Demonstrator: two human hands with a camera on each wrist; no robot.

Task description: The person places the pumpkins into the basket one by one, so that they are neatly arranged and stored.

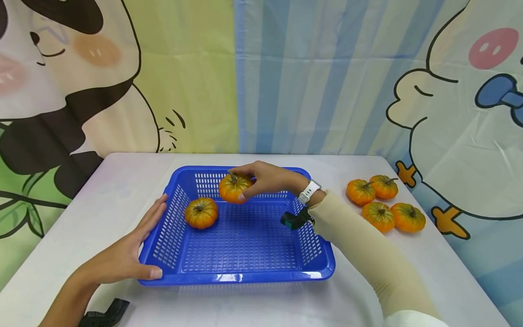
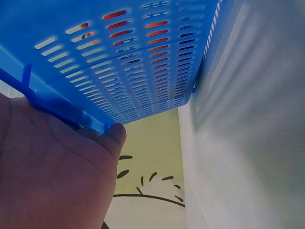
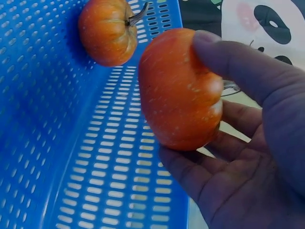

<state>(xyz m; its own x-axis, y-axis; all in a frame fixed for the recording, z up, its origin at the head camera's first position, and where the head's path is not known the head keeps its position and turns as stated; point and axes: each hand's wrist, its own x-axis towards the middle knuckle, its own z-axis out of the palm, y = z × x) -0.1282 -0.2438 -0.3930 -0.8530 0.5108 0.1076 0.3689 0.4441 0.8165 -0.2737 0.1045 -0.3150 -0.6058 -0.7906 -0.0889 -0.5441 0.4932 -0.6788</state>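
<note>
My right hand [image 1: 267, 178] grips a small orange pumpkin [image 1: 234, 187] above the far side of a blue plastic basket [image 1: 241, 277]. In the right wrist view the thumb presses one side of this pumpkin [image 3: 178, 90] and the fingers support the other. A second pumpkin [image 1: 201, 213] sits inside the basket near its left wall. My left hand [image 1: 126, 254] rests against the basket's left side, its fingers extended along the rim and the thumb on the near left corner. In the left wrist view the palm [image 2: 52, 162] lies beside the slotted wall [image 2: 133, 62].
To the right of the basket, several more pumpkins [image 1: 377, 215] stand grouped on the white table [image 1: 184, 309]. A curtain [image 1: 286, 77] with cartoon animals hangs behind the table.
</note>
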